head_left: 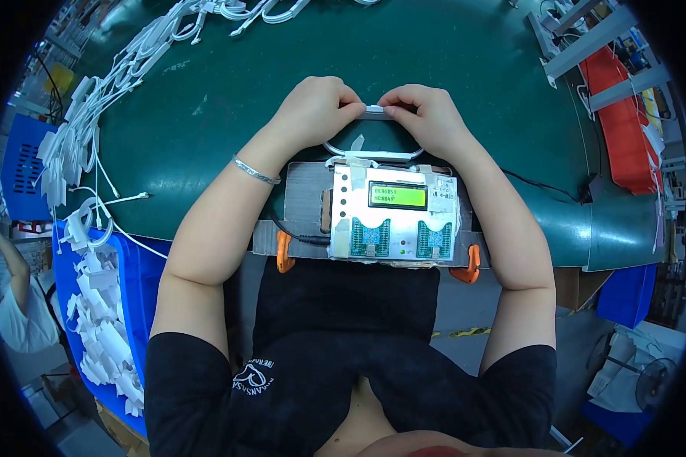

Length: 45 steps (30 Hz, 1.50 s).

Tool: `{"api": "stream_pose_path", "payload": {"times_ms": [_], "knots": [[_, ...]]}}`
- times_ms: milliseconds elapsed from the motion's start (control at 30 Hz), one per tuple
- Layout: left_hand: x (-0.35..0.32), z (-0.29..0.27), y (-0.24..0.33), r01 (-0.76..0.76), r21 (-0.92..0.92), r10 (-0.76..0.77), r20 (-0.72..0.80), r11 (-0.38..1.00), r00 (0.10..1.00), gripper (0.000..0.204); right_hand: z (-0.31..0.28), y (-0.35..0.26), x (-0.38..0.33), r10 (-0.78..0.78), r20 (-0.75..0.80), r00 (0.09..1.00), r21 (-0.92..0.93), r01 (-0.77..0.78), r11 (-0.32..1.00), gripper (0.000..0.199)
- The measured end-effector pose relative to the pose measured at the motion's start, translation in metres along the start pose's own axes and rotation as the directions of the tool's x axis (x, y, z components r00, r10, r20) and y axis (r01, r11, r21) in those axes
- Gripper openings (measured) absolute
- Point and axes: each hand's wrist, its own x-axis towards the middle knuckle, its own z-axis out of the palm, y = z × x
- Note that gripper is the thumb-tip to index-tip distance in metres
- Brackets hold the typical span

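Note:
Over the green table, my left hand (pixel 319 111) and my right hand (pixel 430 119) face each other, thumbs and forefingers pinched. Between their fingertips they hold a short white section (pixel 374 111) of what looks like a looped cable. The lower side of that loop, a white cable (pixel 381 155) with a small tab standing up, runs along the back edge of a test box. This silvery test box (pixel 395 244) has a lit yellow-green display (pixel 397 195) and two small green circuit boards. My palms and the cable's ends are hidden.
White cables (pixel 133 68) lie bundled along the table's left and far edges. A blue bin (pixel 137 305) of white paper pieces stands at left. Orange clamps (pixel 284 252) sit at the front edge. A red bin (pixel 621 122) and metal frame are at right. Another person's arm (pixel 11 259) shows far left.

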Motion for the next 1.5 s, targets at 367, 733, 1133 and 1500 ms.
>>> {"api": "stream_pose_path", "payload": {"times_ms": [367,733,1133,1500], "knots": [[-0.009,0.002,0.007,-0.409,0.469,0.465,-0.003,0.782,0.885,0.012,-0.010,-0.001,-0.012,-0.410,0.130,0.903,-0.488,0.418,0.766,0.016],[0.010,-0.082,-0.031,-0.005,-0.645,-0.295,-0.357,0.764,0.886,0.060,-0.032,-0.002,-0.014,-0.570,-0.406,0.714,-0.451,0.385,0.805,0.036],[-0.145,-0.054,-0.073,0.139,-0.098,-0.142,-0.018,0.985,0.990,0.041,-0.015,0.026,-0.015,-0.233,0.044,0.971,-0.525,0.221,0.822,0.038],[-0.261,-0.157,-0.138,0.803,0.495,-0.492,-0.635,0.332,0.595,0.015,-0.011,0.020,-0.015,-0.220,0.016,0.975,-0.473,0.201,0.858,0.032]]}}
